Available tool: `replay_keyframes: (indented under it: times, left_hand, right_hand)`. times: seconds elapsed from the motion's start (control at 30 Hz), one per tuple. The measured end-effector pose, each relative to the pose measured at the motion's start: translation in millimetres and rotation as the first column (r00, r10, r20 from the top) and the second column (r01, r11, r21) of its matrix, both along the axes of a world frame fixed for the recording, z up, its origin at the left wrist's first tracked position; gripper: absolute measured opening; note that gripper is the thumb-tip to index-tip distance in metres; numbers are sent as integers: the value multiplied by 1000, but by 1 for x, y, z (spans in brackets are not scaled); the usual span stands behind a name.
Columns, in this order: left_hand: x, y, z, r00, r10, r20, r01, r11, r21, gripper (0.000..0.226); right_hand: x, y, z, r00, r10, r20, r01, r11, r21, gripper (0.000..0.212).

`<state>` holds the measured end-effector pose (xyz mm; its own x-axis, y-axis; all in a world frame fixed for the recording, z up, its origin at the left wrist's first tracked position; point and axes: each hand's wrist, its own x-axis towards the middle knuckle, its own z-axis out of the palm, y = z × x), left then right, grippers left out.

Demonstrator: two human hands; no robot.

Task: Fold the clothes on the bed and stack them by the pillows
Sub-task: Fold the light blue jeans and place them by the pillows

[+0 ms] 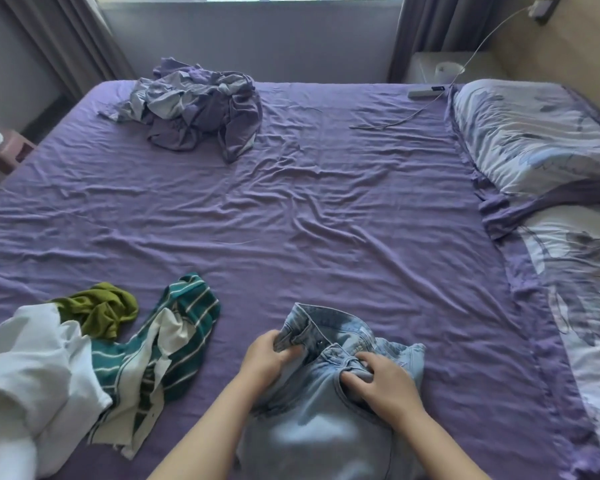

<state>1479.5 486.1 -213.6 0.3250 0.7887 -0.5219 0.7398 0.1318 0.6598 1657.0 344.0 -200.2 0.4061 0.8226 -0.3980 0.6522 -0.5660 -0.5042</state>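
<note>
Rumpled purple bed sheet (326, 209) under me; my left hand (264, 362) and right hand (385, 382) pinch the waistband of the pale jeans (326, 410) lying just before me, denim likely heavy, stiffish, best held at the band

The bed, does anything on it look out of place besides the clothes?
Yes: a white charging cable trails across the purple sheet near the far pillow, beside a white power strip, odd among laundry.
</note>
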Motion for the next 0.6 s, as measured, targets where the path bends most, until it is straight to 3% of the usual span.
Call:
replay_keyframes:
  times: [0.1, 0.13, 0.23, 0.4, 0.53, 0.6]
  left_hand:
    - [-14, -13, 33, 997, 12, 72, -15, 999, 38, 14]
    - [-19, -18, 45, 994, 28, 103, -32, 999, 36, 14]
    - [-36, -36, 85, 978, 93, 188, -97, 995, 12, 25]
    - [-67, -82, 145, 977, 88, 195, -104, 992, 76, 41]
    - [-92, -137, 162, 983, 107, 152, -121, 988, 93, 48]
    - [-105, -166, 160, 982, 144, 121, -151, 987, 59, 55]
  right_hand:
    - [0, -22, 28, 992, 2, -128, 2, 999, 35, 18]
    - [0, -31, 39, 987, 8, -161, -1, 999, 44, 18]
    - [-4, -58, 69, 980, 42, -195, -30, 998, 62, 31]
    - [-19, -104, 114, 954, 113, -279, -89, 991, 95, 38]
    - [-36, -140, 147, 917, 201, -345, -204, 979, 28, 76]
    - [-46, -156, 155, 912, 209, -353, -214, 977, 26, 65]
